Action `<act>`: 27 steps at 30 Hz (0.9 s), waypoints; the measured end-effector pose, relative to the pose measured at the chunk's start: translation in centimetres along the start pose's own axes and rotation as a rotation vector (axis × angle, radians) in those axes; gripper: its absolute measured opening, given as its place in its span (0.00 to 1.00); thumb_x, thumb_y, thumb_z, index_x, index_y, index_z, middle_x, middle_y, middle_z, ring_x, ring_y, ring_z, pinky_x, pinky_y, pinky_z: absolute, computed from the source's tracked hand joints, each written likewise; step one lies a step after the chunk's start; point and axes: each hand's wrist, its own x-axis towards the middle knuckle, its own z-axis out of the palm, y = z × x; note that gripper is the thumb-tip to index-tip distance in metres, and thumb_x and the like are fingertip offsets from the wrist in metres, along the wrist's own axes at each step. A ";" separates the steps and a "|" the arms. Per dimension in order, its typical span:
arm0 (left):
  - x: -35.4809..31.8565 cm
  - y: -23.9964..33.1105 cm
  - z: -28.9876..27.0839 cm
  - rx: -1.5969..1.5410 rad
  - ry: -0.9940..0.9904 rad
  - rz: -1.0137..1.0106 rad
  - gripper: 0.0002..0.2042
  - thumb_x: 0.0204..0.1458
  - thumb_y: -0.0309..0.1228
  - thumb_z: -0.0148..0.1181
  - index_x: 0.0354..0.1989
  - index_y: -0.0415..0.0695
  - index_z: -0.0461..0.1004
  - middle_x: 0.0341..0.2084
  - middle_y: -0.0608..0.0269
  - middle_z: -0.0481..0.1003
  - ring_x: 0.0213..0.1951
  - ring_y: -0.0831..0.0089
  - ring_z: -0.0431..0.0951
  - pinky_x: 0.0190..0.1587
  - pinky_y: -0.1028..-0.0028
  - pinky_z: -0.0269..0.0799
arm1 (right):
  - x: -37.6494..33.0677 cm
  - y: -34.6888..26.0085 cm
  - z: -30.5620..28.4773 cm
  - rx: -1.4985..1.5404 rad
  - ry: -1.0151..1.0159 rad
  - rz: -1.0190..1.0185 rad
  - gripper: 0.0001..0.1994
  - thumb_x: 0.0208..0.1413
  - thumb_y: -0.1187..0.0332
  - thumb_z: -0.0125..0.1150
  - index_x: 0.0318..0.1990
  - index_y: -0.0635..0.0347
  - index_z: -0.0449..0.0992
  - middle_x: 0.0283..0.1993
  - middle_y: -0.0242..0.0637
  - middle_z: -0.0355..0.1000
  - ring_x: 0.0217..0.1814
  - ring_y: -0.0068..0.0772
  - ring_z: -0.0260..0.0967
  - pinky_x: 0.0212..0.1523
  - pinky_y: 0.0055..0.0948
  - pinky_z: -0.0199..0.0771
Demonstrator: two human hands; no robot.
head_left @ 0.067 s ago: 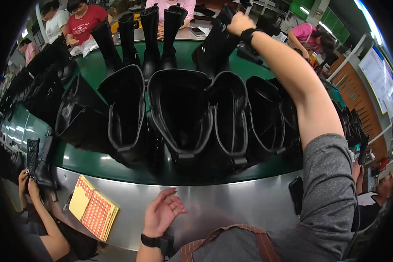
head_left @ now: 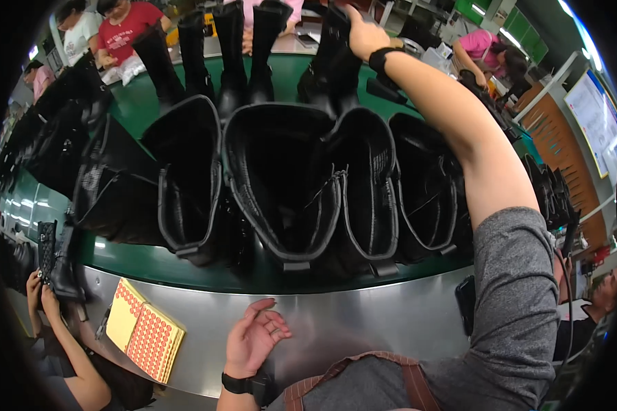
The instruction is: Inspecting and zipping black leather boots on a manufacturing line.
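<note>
My right hand [head_left: 368, 35] reaches across the table to the upper right edge of a tall black boot [head_left: 328, 65] in the far row. One digit points up beside the shaft; the other fingers are mostly hidden, so I cannot tell whether they still grip it. Low over the near metal edge, my left hand [head_left: 257, 337] is empty, palm up, its fingers loosely curled and apart. Between my hands stand several wide-topped black boots, among them a large boot [head_left: 291, 266] and a narrower boot [head_left: 391, 240], their openings facing me.
Boots stand on a green table surface [head_left: 127, 264] bordered by a metal edge [head_left: 363, 318]. Yellow sheets of red round stickers [head_left: 151, 342] lie at left; a black phone [head_left: 465, 305] is at right. A co-worker's hands [head_left: 42, 291] hold a boot at left. Other people work across the table.
The far boot stands more upright and sits a little farther left. My right hand has shifted left and raised one digit. My left hand has barely moved.
</note>
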 end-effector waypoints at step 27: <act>1.9 -0.7 -3.6 0.129 -0.166 -0.029 0.18 0.67 0.37 0.45 0.57 0.39 0.70 0.38 0.53 0.79 0.42 0.56 0.79 0.48 0.58 0.75 | -33.8 5.0 -35.9 0.421 -0.249 -0.384 0.14 0.58 0.61 0.64 0.46 0.59 0.81 0.32 0.37 0.81 0.31 0.32 0.78 0.36 0.31 0.74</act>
